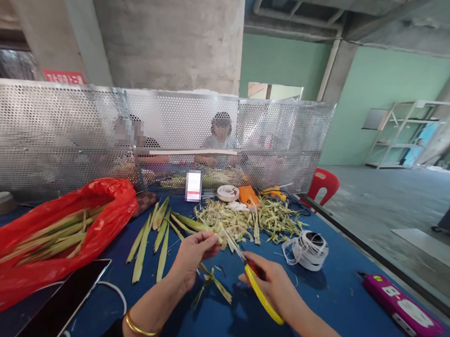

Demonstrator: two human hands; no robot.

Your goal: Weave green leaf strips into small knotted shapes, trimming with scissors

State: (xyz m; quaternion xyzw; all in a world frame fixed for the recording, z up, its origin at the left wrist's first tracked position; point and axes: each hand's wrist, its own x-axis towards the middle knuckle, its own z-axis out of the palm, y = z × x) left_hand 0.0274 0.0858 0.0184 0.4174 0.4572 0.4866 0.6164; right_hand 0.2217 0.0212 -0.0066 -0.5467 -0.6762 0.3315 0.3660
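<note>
My left hand [192, 256] is closed in a pinch on a green palm leaf strip [198, 224] that stretches away to the upper left. My right hand [273, 285] grips yellow-handled scissors [257, 286]; their blades [230, 241] point up-left and meet the strip just beside my left fingers. Below my hands a small folded leaf piece [211, 283] lies on the blue table [334, 304]. A gold bangle [139, 328] sits on my left wrist.
A red plastic bag [47, 228] holds leaf strips at left. Loose strips [150, 240] and a heap of trimmings [244, 221] lie ahead. A white cord coil [309, 249], tape roll [228, 192], magenta case [400, 304], dark tablet [65, 301]. Two people sit behind a perforated metal screen [58, 126].
</note>
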